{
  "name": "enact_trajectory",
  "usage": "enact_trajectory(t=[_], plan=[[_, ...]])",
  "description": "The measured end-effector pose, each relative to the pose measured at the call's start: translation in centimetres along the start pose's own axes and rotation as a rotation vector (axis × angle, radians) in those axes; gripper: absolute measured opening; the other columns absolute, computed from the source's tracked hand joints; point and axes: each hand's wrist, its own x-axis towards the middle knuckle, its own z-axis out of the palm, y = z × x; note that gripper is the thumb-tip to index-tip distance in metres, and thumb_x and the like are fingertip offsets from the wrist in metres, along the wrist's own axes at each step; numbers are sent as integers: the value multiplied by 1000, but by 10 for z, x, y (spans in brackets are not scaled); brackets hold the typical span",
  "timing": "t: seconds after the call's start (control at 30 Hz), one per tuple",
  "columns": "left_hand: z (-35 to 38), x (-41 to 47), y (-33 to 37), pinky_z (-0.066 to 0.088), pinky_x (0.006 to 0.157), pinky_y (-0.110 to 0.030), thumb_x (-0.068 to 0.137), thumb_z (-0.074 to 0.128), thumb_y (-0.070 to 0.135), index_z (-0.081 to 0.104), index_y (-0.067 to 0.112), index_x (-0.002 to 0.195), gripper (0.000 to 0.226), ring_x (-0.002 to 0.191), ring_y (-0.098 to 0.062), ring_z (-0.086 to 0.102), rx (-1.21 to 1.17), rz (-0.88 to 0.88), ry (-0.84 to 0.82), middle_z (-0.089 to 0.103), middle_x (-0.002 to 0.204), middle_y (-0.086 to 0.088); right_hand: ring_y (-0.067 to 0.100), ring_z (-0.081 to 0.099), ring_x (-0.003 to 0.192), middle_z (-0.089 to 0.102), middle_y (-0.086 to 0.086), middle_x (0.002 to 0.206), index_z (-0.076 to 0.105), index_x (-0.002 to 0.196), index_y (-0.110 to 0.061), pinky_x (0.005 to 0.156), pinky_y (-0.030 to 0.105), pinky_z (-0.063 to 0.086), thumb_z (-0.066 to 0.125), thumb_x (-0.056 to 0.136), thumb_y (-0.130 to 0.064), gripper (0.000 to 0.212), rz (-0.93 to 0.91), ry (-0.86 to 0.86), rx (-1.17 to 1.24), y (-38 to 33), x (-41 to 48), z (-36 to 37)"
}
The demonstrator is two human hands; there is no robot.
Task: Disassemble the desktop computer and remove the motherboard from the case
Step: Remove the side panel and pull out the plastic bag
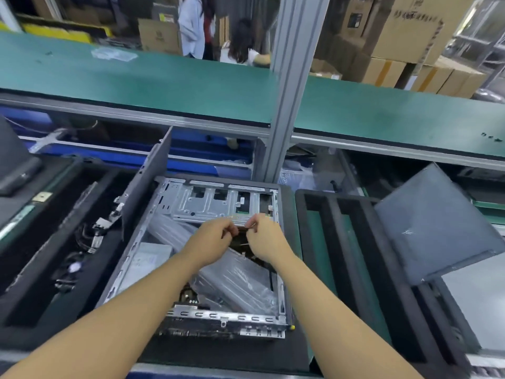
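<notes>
Single head view — looks forward and down, close above left hand (216, 237) and right hand (264, 237) — case (218, 203) beneath them.

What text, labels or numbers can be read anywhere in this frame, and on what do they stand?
No text is legible.
Cardboard box, upper right: dark printed characters, too blurred to read.
Yellow label in the background: blurred.
Computer case: white sticker inside, print too blurred.
Drive cage: small label, too small to read.

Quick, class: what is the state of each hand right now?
Left hand: fingers curled over the case; what they hold cannot be told.
Right hand: fingers pinch a small pale piece.
</notes>
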Motion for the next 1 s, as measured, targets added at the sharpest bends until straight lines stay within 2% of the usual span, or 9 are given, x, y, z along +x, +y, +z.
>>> enact_trajectory(t=[0.1, 0.2, 0.33, 0.43, 0.57, 0.63, 0.77, 0.87, 1.0], plan=[[-12, -5, -33, 44, 81, -27, 88, 53, 9, 68, 25, 99, 25, 94, -10, 56, 168, 56, 21, 59, 98, 13, 24, 57, 91, 65, 9, 108, 61, 112, -11, 76, 30, 45, 45, 95, -6, 23, -74, -100, -56, 8, 4, 17], [-24, -5, -60, 41, 101, -34, 94, 54, 19, 70, 24, 111, 24, 113, -12, 55, 332, 150, -86, 61, 119, 10, 21, 56, 99, 60, 3, 114, 58, 120, -15, 87, 33, 47, 54, 96, -25, 26, -112, -248, -128, 24, 6, 34], [-28, -13, -80, 20, 114, -35, 100, 33, 49, 61, 35, 129, 43, 134, -1, 38, 437, 207, -131, 48, 142, 19, 21, 49, 122, 51, 0, 137, 41, 142, -22, 97, 42, 44, 46, 86, -70, 74, -162, -325, -338, 34, 3, 53], [-23, -20, -82, 23, 114, -34, 99, 21, 53, 54, 30, 136, 54, 132, -3, 40, 482, 274, -23, 50, 141, 17, 26, 44, 134, 37, 4, 154, 21, 155, -21, 106, 46, 41, 42, 70, -91, 112, -154, -358, -393, 22, 4, 63], [-22, -26, -82, 25, 104, -24, 99, 29, 39, 60, 19, 121, 43, 119, -10, 50, 274, 230, 289, 61, 123, 7, 37, 32, 138, 26, 14, 155, -2, 158, -19, 109, 54, 34, 60, 64, -85, 131, -131, -338, -666, -3, 0, 95], [-24, -27, -81, 23, 99, -22, 99, 31, 33, 61, 18, 113, 37, 113, -11, 52, 238, 211, 371, 61, 116, 6, 37, 29, 139, 24, 14, 155, -6, 157, -20, 111, 56, 30, 65, 66, -78, 130, -108, -253, -712, -13, 2, 108], [-25, -27, -82, 29, 101, -35, 96, 35, 33, 60, 21, 107, 30, 116, -11, 50, 211, 118, 469, 57, 119, 8, 37, 42, 130, 38, 15, 144, 0, 156, -19, 104, 52, 37, 72, 70, -67, 123, -34, -174, -740, -28, 6, 129], [-28, -26, -86, 28, 104, -41, 95, 37, 36, 56, 22, 106, 26, 116, -13, 47, 152, -32, 531, 51, 121, 8, 31, 55, 114, 53, 10, 127, 22, 146, -17, 87, 44, 44, 74, 78, -54, 92, -21, -87, -764, -30, 7, 136], [-28, -23, -90, 29, 101, -43, 95, 33, 37, 50, 24, 102, 23, 108, -14, 46, 125, -23, 527, 47, 116, 10, 29, 63, 89, 61, 4, 103, 40, 116, -18, 62, 36, 39, 69, 80, -55, 58, -82, -66, -723, -30, 6, 134]])
